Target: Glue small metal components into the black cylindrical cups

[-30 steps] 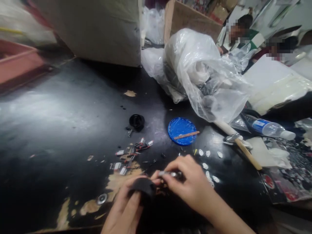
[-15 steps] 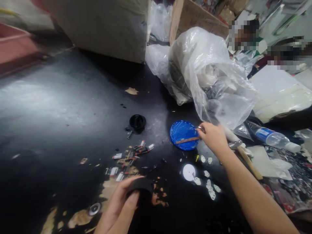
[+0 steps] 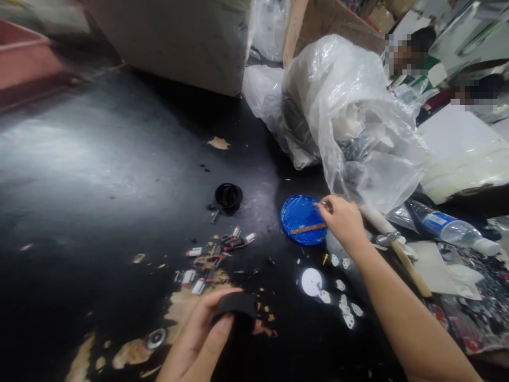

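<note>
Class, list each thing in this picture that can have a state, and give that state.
left hand: gripping black round part
right hand: pinching small metal piece over blue lid
wooden stick: lying across the lid
water bottle: lying down, capped
plastic bag: crumpled

No lettering, brand, number or sign showing clearly enough to read. Blue label on the plastic bottle (image 3: 451, 228) at the right edge of the bench (image 3: 99, 175) appearing only as a blur, its print too small to make out. Printed red and black sheets (image 3: 473, 313) lying beside the bottle showing pattern only, no legible words.
</note>
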The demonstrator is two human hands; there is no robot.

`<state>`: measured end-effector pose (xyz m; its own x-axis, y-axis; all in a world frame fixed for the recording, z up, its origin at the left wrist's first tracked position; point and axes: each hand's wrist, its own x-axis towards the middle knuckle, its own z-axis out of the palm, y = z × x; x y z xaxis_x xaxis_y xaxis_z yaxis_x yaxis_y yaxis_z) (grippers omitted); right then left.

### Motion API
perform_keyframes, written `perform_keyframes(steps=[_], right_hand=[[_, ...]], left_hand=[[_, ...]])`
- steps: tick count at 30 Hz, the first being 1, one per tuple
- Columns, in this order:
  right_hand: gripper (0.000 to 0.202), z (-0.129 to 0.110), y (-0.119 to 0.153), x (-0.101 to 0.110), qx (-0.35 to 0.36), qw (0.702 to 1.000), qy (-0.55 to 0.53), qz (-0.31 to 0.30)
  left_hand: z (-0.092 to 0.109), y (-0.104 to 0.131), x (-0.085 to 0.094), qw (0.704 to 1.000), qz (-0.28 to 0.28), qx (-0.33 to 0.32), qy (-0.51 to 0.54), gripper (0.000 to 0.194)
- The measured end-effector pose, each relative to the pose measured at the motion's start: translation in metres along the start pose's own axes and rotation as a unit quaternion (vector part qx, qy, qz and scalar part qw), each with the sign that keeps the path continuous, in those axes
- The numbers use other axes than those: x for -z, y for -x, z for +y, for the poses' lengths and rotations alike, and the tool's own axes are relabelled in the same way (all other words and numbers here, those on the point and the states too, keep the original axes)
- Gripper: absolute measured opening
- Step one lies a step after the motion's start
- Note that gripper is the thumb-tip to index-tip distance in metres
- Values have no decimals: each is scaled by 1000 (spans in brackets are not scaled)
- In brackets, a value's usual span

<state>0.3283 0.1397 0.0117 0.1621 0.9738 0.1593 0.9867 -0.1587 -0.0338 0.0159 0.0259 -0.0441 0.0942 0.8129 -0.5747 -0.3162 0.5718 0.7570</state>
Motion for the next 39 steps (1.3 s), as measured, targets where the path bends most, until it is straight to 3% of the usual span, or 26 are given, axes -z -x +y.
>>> perform_keyframes(steps=[8,13,16,20,23,25,27,32,35,39], right_hand=[[15,-7,-5,0,-24,995,-93,20],[19,-25,13,20,-53,969,-242,18],[27,-49,39,33,-84,920,-381,-31],[33,-82,74,40,-107,821,-541,-147],[29,-96,90,43,-133,733,-632,-215],[28,-99,97,45,-147,695,-662,-239],[27,-99,101,47,-141,705,-651,-244],[24,-100,104,52,-87,804,-559,-182],[18,-102,105,57,-36,844,-511,-160],[10,-105,110,66,28,892,-431,-136]], left_hand=[[0,-2,-2,999,-3,-29,-31,39],[-1,0,-3,1000,-17,-24,-5,39],[11,6,-17,997,-24,7,71,37],[31,9,-39,976,-88,48,192,30],[37,7,-44,964,-129,64,223,23],[36,7,-43,957,-147,79,238,20],[35,8,-41,951,-162,85,251,18],[33,13,-41,945,-186,89,253,17],[29,16,-40,955,-174,79,226,18],[23,19,-34,990,-99,-49,85,22]])
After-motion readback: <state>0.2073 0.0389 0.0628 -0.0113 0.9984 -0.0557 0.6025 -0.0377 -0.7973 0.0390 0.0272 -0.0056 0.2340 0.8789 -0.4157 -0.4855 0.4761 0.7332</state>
